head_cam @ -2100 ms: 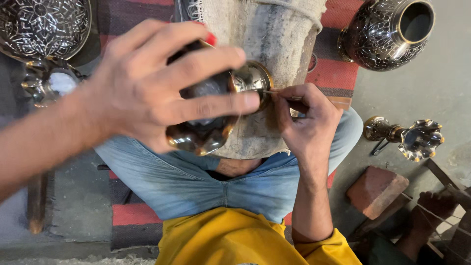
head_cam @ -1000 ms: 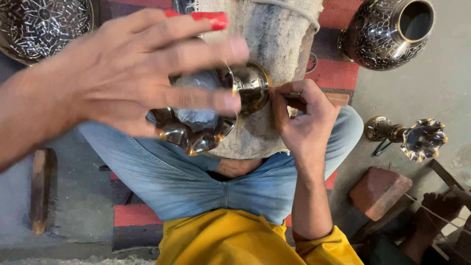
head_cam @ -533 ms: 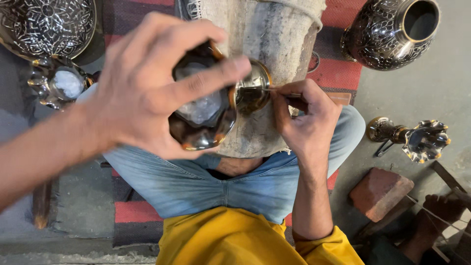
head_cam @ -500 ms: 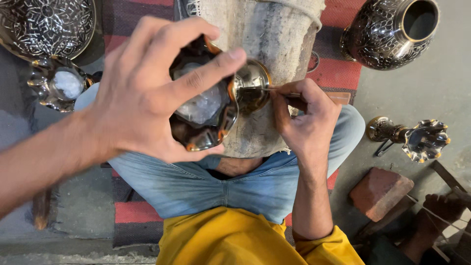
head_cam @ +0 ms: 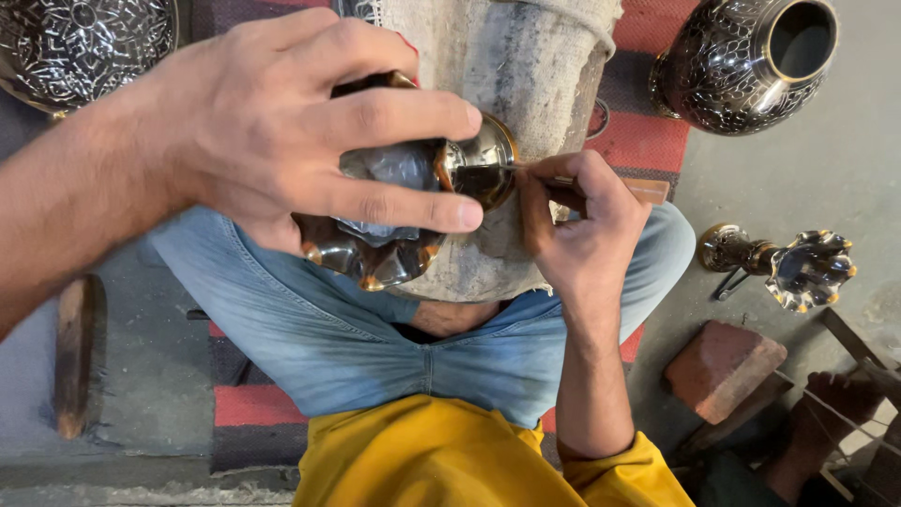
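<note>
On the sackcloth pad (head_cam: 526,84), left hand (head_cam: 282,141) half hides brass piece (head_cam: 394,216)

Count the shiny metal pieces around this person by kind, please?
Flower-shaped stands: 2, one in the left hand at, one on the floor
Engraved vase: 1
Engraved tray: 1
Total: 4
</note>
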The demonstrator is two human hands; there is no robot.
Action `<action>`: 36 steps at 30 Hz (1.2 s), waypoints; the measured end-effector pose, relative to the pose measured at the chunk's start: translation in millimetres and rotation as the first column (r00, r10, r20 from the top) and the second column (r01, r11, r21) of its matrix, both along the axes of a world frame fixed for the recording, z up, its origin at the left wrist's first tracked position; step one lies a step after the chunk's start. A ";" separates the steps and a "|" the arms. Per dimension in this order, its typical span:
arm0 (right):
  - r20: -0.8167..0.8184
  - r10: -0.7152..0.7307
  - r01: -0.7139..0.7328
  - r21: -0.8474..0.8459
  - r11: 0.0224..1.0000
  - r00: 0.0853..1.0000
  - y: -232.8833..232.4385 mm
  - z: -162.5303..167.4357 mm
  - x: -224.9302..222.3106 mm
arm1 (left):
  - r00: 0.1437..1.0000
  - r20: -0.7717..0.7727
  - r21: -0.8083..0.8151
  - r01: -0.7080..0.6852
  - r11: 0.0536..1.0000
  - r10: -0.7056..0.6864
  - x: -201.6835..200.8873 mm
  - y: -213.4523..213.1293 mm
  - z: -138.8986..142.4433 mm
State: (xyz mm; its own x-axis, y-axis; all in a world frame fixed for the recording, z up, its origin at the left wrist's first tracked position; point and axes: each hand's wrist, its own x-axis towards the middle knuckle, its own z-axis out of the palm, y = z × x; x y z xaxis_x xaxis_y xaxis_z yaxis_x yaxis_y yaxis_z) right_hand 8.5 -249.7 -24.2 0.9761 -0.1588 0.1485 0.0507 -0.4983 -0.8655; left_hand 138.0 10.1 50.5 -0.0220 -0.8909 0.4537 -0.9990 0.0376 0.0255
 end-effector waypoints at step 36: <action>-0.006 0.003 -0.003 0.039 0.999 1.000 -4.2 -7.1 3.1 | 0.868 -0.359 0.089 -0.332 0.939 0.342 -38.2 0.7 6.5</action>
State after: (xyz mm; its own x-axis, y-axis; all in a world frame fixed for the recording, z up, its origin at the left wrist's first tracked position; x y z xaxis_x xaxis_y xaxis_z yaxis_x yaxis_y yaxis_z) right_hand 11.6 -253.8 -31.3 0.9774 -0.1616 0.1362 0.0465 -0.4644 -0.8844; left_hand 99.8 10.8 57.0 0.4439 -0.8250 0.3497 -0.8707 -0.3048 0.3860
